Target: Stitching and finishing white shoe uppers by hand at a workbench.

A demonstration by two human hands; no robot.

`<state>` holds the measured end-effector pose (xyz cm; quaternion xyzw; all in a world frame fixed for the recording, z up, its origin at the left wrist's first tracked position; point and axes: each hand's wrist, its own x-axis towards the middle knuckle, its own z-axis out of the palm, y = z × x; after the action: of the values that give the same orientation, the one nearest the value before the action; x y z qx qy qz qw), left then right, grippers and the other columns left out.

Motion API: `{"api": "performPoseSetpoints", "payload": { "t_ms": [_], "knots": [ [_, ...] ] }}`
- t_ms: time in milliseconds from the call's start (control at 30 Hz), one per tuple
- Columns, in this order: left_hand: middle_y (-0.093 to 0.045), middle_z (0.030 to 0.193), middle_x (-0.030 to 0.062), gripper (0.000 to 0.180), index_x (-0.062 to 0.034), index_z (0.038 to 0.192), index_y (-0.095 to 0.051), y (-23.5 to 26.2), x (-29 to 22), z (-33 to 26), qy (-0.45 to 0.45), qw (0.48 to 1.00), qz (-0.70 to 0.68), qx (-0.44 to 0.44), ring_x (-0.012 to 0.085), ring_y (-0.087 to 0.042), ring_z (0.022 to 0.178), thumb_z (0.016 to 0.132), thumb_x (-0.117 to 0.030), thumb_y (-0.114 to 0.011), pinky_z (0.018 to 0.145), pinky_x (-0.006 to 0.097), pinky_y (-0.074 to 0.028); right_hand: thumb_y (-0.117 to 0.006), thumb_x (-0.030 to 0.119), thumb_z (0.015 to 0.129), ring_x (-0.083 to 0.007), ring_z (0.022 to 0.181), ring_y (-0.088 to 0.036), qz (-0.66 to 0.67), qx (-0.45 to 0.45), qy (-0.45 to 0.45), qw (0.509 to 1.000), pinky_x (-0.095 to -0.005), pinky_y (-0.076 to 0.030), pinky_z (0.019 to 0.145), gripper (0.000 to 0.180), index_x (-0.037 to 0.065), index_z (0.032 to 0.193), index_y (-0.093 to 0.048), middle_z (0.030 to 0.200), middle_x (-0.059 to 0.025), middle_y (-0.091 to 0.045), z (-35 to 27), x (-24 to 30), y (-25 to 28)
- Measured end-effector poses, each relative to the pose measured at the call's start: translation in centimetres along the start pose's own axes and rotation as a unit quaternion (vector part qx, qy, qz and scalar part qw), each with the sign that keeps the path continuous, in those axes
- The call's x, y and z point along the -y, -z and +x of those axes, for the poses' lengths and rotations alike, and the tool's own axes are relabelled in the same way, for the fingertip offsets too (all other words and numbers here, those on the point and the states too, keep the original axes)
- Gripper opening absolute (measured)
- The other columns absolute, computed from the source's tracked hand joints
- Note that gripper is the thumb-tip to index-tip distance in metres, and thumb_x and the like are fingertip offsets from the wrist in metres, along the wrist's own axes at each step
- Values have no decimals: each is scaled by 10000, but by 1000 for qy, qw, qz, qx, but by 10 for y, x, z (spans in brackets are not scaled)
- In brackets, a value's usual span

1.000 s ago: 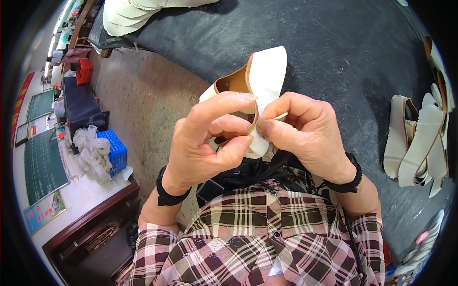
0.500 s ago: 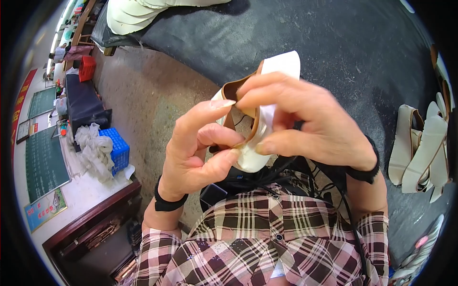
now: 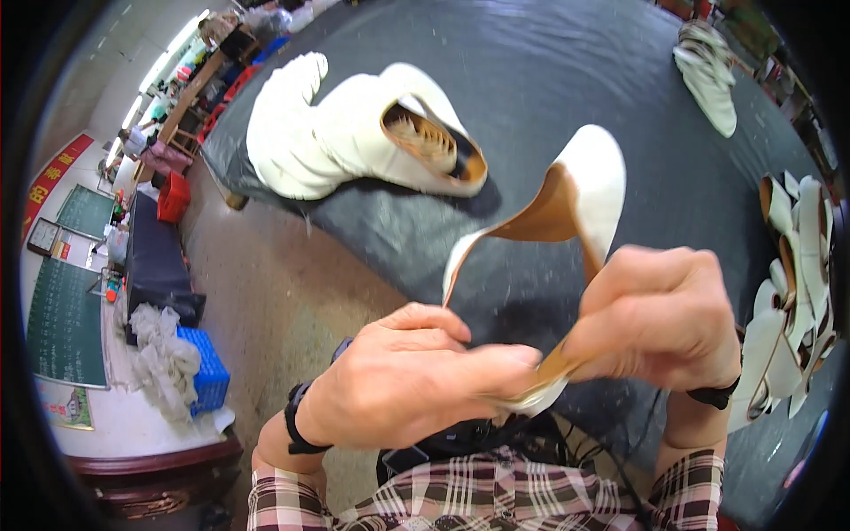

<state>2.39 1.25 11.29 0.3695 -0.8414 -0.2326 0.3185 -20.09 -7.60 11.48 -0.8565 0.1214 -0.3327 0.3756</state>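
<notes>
A white shoe upper (image 3: pixel 604 190) with a tan-brown lining is held up in front of me, its rounded toe pointing away and its opening spread wide. My left hand (image 3: pixel 412 376) closes on the near edge, thumb stretched along the rim. Beside it, my right hand (image 3: pixel 655 319) grips the same near part with curled fingers. Both hands are slightly blurred, and the bit of edge between the fingertips is partly hidden. Beyond the upper, a nested stack of white shoe uppers (image 3: pixel 350 133) lies on the black-covered table (image 3: pixel 540 62).
More white uppers (image 3: pixel 801 283) are heaped at the table's right side, and another bundle (image 3: pixel 706 80) lies at the far right. Left of the table stand a blue plastic basket (image 3: pixel 210 376) and a red basket (image 3: pixel 173 196). A person (image 3: pixel 155 150) is far off at the left.
The upper has been spread open, its toe now farther from me. Both hands have shifted their grip along its near edge. My view has tilted up, showing more of the table.
</notes>
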Motion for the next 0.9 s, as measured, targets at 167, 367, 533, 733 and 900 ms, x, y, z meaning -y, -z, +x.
{"api": "performPoseSetpoints", "payload": {
  "t_ms": [167,367,533,733,900],
  "knots": [
    [-566,634,-2,284,-49,1023,-574,-20,97,53,-64,916,396,9,142,-574,599,745,-90,-620,784,302,-424,-719,89,692,-103,636,-515,-95,-86,-173,977,-236,-481,612,429,105,1105,-603,1178,-89,-508,23,-92,11],
    [-592,808,39,332,-77,1024,-559,-67,173,55,-102,941,315,62,166,-591,797,713,-149,-651,836,338,-407,-655,147,796,-125,803,-577,149,-210,-421,870,-247,-484,727,365,-29,1102,-563,1126,-125,-552,-4,-166,-44],
    [-590,808,46,285,-54,970,-593,-47,158,47,-146,967,189,84,204,-587,796,715,-138,-688,798,349,-443,-647,370,810,-225,1084,-516,245,-245,-365,864,-313,-446,875,670,-60,1258,-395,1221,-221,-491,24,-152,-45],
    [-644,867,76,123,-30,845,-621,-7,180,31,-80,971,202,-105,241,-618,844,723,-14,-638,820,379,-460,-792,245,606,-390,1141,-425,-171,-214,-196,942,-431,-357,986,857,-64,1268,-343,1222,-257,-437,59,-131,-83],
    [-635,971,71,150,-33,903,-614,11,207,30,-89,970,210,-79,223,-592,974,755,-41,-636,943,425,-400,-680,78,683,-405,1121,-431,-260,-218,-226,913,-432,-389,967,652,-72,1231,-362,1246,-266,-385,53,-145,-123]
  ]
}}
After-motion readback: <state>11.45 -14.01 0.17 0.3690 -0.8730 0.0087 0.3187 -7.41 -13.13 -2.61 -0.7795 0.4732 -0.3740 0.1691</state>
